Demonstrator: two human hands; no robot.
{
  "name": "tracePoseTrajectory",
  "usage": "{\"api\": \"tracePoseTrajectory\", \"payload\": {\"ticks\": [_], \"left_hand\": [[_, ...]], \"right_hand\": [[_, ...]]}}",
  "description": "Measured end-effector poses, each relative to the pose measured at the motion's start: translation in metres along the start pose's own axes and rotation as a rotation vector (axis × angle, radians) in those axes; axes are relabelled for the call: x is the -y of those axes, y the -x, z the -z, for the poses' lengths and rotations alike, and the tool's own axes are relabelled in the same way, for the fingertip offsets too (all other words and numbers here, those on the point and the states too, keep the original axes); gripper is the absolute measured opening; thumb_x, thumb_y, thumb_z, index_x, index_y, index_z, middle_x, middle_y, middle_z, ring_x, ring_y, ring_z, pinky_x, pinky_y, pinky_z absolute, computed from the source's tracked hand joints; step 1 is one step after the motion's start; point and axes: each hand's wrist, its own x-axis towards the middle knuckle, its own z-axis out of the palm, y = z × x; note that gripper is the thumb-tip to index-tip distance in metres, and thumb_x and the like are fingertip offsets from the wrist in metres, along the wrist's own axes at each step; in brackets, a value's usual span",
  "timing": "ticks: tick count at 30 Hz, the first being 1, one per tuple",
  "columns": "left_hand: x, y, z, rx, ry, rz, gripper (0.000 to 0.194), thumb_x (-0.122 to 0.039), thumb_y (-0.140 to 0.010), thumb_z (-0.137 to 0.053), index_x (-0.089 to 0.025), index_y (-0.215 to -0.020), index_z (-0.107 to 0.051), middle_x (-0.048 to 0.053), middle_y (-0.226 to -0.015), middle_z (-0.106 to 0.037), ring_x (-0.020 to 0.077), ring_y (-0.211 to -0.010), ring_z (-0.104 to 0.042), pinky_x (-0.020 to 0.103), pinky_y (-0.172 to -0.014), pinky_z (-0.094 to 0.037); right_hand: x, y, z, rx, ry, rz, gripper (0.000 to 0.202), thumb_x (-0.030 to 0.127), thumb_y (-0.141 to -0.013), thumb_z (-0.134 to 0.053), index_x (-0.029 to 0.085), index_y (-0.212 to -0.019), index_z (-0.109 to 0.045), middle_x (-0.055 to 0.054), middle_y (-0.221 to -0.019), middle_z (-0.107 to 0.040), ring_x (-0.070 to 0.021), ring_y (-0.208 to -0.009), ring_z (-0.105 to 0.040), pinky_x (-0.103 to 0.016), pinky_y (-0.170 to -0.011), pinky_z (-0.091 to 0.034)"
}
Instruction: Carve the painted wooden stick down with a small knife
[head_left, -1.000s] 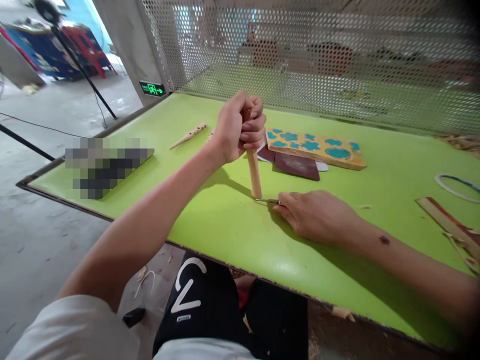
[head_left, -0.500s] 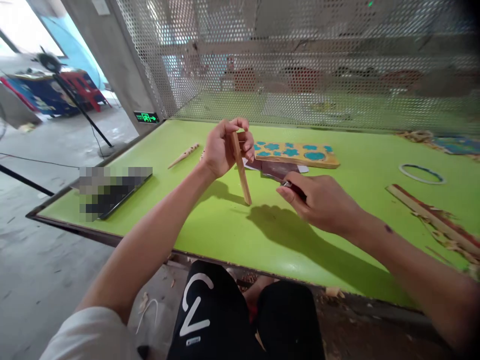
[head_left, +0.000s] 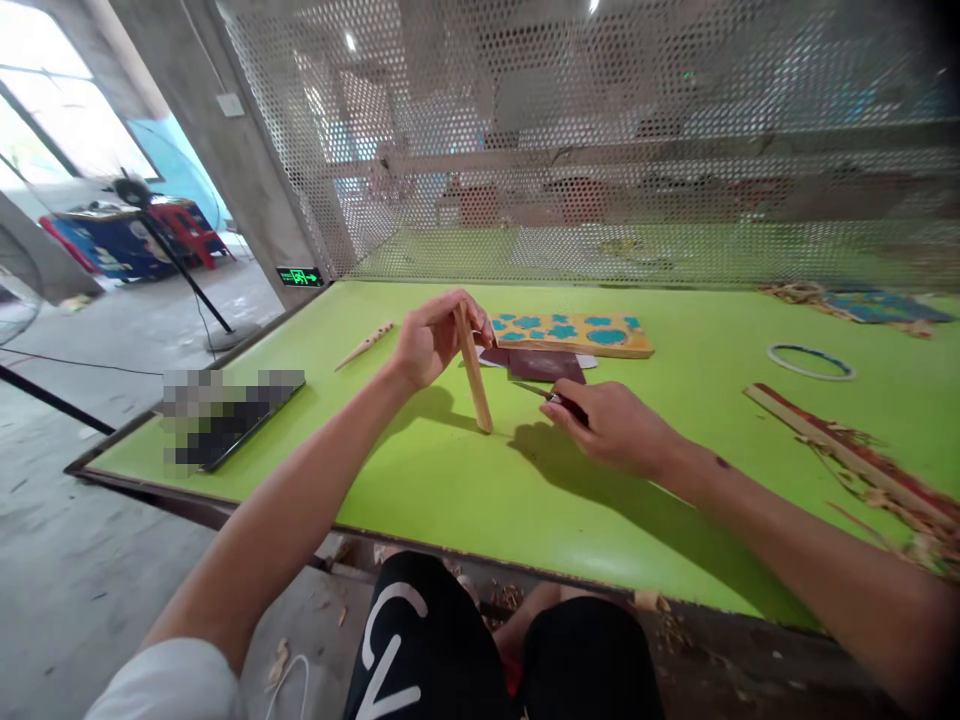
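Observation:
My left hand (head_left: 439,340) grips the upper end of a narrow wooden strip (head_left: 474,375), which stands tilted with its lower end at the green table top (head_left: 420,480). In my right hand (head_left: 611,425) is a carving knife (head_left: 534,389) with a dark handle, its thin blade pointing left toward the strip but apart from it. Behind the blade lie dark brown sandpaper pieces (head_left: 551,366) on something white. Just beyond them rests a yellow wooden board (head_left: 574,335) with turquoise patches.
A carved pointed stick (head_left: 365,345) lies left of my left hand. Near the left edge is a black flat device (head_left: 244,425), partly blurred out. On the right are a roll of tape (head_left: 810,361) and a red-faced wood strip (head_left: 847,440) among shavings. A perforated metal screen (head_left: 555,150) closes the back.
The whole view has shifted, so the table sits lower in the picture. My right hand has turned the knife slightly, and its blade now shows edge-on. Both hands keep their hold.

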Motion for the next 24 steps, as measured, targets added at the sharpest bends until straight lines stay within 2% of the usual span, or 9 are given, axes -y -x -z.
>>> {"api": "tracePoseTrajectory", "payload": {"ticks": [5,10,15,24], "left_hand": [[0.0011,0.0006,0.0007,-0.011,-0.001,-0.003,0.021,-0.035,-0.087,-0.061,-0.019,-0.074,-0.058,0.004,-0.068,-0.061,0.0194,-0.066,-0.066,0.034,-0.071,-0.057],[0.0056,-0.0025,0.0055,-0.042,-0.014,-0.059,0.023,-0.036,-0.089,-0.064,-0.019,-0.075,-0.056,0.002,-0.069,-0.06,0.0168,-0.065,-0.066,0.031,-0.069,-0.057],[0.009,-0.0041,0.0099,-0.015,-0.007,-0.091,0.022,-0.035,-0.092,-0.061,-0.018,-0.077,-0.06,0.003,-0.071,-0.061,0.0159,-0.064,-0.066,0.031,-0.068,-0.057],[0.0092,-0.0048,0.0084,-0.068,-0.015,-0.042,0.027,-0.04,-0.093,-0.056,-0.017,-0.085,-0.066,0.003,-0.071,-0.059,0.0162,-0.063,-0.065,0.032,-0.067,-0.056]], "right_hand": [[0.0038,0.0006,0.0003,0.013,-0.007,0.009,0.04,0.046,-0.102,-0.035,0.019,-0.091,-0.062,-0.007,-0.073,-0.067,-0.0172,-0.061,-0.052,-0.028,-0.059,-0.027],[0.0042,0.0008,-0.0023,0.021,-0.019,0.029,0.038,0.043,-0.102,-0.037,0.018,-0.093,-0.063,-0.008,-0.076,-0.07,-0.0172,-0.062,-0.053,-0.028,-0.059,-0.027],[0.0042,0.0014,-0.0046,0.038,-0.018,0.038,0.037,0.043,-0.103,-0.037,0.018,-0.096,-0.063,-0.007,-0.075,-0.07,-0.0169,-0.061,-0.053,-0.028,-0.059,-0.027],[0.0062,0.0026,-0.006,0.072,0.02,0.048,0.038,0.044,-0.102,-0.037,0.018,-0.094,-0.062,-0.009,-0.077,-0.07,-0.0181,-0.063,-0.054,-0.028,-0.059,-0.027]]}}
